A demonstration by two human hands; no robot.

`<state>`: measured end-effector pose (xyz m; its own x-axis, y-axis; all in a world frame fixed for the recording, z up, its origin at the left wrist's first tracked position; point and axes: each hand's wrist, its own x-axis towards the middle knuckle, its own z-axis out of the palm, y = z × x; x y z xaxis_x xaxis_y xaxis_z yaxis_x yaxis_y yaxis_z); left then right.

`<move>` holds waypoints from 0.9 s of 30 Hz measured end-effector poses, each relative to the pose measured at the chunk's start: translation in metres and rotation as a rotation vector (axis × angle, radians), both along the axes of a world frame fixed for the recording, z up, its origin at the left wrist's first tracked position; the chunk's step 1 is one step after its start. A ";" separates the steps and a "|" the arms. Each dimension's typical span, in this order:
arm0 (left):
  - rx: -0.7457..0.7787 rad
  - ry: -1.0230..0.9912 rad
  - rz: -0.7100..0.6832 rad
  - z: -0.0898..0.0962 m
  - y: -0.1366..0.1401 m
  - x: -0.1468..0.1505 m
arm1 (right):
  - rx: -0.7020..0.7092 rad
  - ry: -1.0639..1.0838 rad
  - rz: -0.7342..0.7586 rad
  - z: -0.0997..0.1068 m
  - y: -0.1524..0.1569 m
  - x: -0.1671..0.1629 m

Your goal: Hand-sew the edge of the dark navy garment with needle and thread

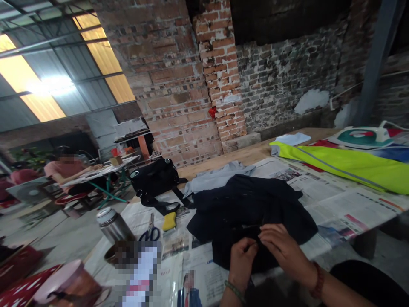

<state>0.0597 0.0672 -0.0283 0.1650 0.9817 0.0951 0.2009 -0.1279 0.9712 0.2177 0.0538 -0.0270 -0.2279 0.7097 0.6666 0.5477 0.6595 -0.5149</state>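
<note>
A dark navy garment [252,200] lies bunched on the newspaper-covered table in front of me. My left hand [242,261], wearing a green bracelet, is closed in a pinch at the garment's near edge. Close beside it, my right hand [286,249], with a reddish bead bracelet, has its fingers bent together and pressed on the same cloth. The fingertips nearly meet; anything small between them, such as a needle or thread, is too dark to make out. Dark-handled scissors [151,232] and a yellow sponge-like piece [169,221] lie left of the garment.
Behind the garment are grey cloth [217,175] and a black bag [156,179] with straps. A steel flask [114,224] stands at the left edge. To the right lie a fluorescent yellow garment [345,164] and an iron [362,136]. A person [68,168] sits at another table.
</note>
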 end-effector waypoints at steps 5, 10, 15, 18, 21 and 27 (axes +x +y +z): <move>-0.020 0.003 0.034 -0.002 0.002 0.000 | -0.077 0.172 0.014 0.031 -0.002 0.009; -0.044 0.014 0.051 -0.002 0.001 -0.001 | -0.492 0.493 0.048 0.069 0.000 0.029; -0.059 0.008 0.066 -0.004 0.001 0.000 | -0.699 1.042 0.201 0.080 -0.015 0.051; -0.052 0.012 0.081 -0.004 0.002 0.001 | -0.756 1.191 0.153 0.072 -0.028 0.066; -0.045 0.019 0.080 -0.003 0.002 0.000 | -0.805 1.330 0.101 0.058 -0.041 0.084; -0.045 0.024 0.092 -0.004 0.002 0.002 | -0.704 1.298 -0.110 0.034 -0.065 0.128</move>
